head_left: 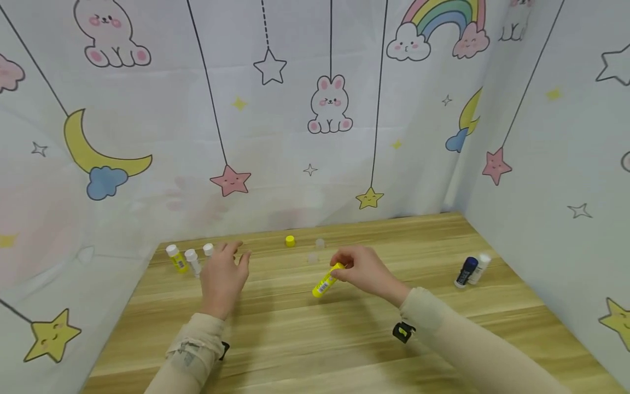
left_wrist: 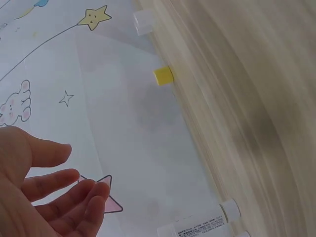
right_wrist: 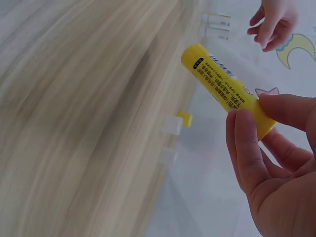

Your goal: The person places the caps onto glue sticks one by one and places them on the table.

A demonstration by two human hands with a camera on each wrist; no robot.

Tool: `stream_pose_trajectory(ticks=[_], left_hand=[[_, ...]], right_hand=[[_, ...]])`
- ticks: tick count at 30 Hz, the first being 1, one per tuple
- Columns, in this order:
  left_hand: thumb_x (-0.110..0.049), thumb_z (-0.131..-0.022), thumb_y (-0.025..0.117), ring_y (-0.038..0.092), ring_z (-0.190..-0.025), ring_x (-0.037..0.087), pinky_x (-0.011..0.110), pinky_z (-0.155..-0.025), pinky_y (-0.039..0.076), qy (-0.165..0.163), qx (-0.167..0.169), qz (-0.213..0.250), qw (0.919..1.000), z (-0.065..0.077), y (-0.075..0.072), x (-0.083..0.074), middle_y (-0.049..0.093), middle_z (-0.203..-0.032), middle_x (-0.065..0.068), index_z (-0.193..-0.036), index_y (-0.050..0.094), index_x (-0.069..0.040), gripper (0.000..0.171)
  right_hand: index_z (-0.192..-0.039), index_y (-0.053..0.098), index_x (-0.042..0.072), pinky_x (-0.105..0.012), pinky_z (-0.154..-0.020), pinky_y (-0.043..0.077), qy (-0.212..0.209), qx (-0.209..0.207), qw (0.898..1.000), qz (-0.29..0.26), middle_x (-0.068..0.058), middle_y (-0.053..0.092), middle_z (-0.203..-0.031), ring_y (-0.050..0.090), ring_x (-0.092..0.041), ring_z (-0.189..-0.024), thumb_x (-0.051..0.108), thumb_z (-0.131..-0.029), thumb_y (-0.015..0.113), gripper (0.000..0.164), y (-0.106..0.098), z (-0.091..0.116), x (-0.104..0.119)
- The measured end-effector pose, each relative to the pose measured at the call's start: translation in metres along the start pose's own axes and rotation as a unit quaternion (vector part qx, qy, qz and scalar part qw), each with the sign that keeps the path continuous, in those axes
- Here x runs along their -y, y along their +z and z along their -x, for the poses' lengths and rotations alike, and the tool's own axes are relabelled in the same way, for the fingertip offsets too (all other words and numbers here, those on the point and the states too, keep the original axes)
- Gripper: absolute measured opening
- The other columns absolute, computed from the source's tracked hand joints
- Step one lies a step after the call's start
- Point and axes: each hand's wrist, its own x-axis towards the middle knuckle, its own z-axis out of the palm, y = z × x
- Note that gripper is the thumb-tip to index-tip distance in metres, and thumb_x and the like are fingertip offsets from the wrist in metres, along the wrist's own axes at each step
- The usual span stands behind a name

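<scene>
My right hand (head_left: pixel 364 271) pinches a yellow glue stick (head_left: pixel 326 282) by its upper end, between thumb and fingertips. The stick is tilted above the table, its lower end pointing toward the front left; printed text shows on its side (right_wrist: pixel 222 81) in the right wrist view. My left hand (head_left: pixel 223 282) is raised at the left with loosely bent fingers (left_wrist: pixel 57 182) and holds nothing. Near it stand a yellow glue stick with a white cap (head_left: pixel 177 260), a white glue stick (head_left: pixel 193 262) and a third white-topped stick (head_left: pixel 209 249), partly hidden by the hand.
Toward the back of the wooden table (head_left: pixel 295 339) sit a yellow cap (head_left: pixel 290 241) and two translucent caps, one farther back (head_left: pixel 320 243), one nearer (head_left: pixel 313 258). A dark blue glue stick (head_left: pixel 466 272) and a white one (head_left: pixel 479 268) stand at the right. Printed cloth (head_left: pixel 275 142) borders the table.
</scene>
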Motion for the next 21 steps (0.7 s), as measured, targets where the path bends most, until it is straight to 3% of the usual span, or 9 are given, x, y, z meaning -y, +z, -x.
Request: stream_pose_trajectory(ticks=[9, 16, 21], left_hand=[[-0.013, -0.089, 0.076, 0.067, -0.077, 0.037, 0.052, -0.06, 0.053, -0.019, 0.006, -0.019, 0.9996, -0.013, -0.005, 0.018, 0.069, -0.102, 0.021, -0.112, 0.072, 0.002, 0.027], [-0.009, -0.088, 0.071, 0.064, -0.073, 0.041, 0.053, -0.057, 0.051, -0.027, 0.024, -0.018, 0.9992, -0.025, -0.008, 0.029, 0.066, -0.1, 0.024, -0.111, 0.071, 0.004, 0.026], [-0.004, -0.086, 0.071, 0.062, -0.073, 0.044, 0.056, -0.06, 0.05, -0.024, 0.008, -0.025, 0.9994, -0.033, -0.008, 0.042, 0.065, -0.098, 0.028, -0.11, 0.07, 0.008, 0.027]], right_hand=[[-0.094, 0.073, 0.017, -0.032, -0.073, 0.052, 0.0, 0.005, 0.997, 0.083, 0.01, 0.065, -0.088, 0.059, -0.012, -0.079, 0.016, -0.085, 0.082, 0.013, -0.017, 0.014, -0.011], [-0.092, 0.073, 0.016, -0.031, -0.07, 0.05, -0.003, 0.009, 0.993, 0.12, 0.011, 0.064, -0.084, 0.056, -0.011, -0.075, 0.014, -0.083, 0.083, 0.014, -0.031, 0.024, -0.021], [-0.091, 0.073, 0.017, -0.031, -0.068, 0.049, 0.011, 0.012, 0.991, 0.134, 0.011, 0.062, -0.081, 0.056, -0.011, -0.073, 0.014, -0.082, 0.083, 0.014, -0.039, 0.03, -0.024]])
